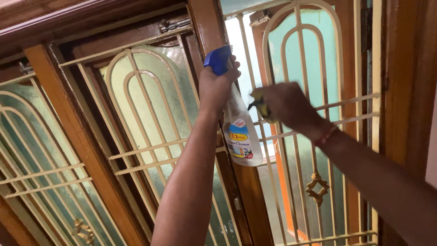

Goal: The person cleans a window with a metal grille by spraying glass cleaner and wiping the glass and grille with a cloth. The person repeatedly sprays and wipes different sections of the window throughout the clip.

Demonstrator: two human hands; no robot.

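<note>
Gripping clear spray bottle [240, 132] – blue trigger – left hand [217, 84], right hand [284, 105] clutching yellow cloth [259, 104]

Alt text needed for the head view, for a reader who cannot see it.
A person's left hand holds up a clear spray bottle with a blue trigger head, while the right hand presses a yellow cloth against a cream metal window grille set in a brown wooden frame.

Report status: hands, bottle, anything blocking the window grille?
Left hand grips spray bottle by blue trigger head. Right hand presses yellow cloth on cream grille. Nothing in the way.
</note>
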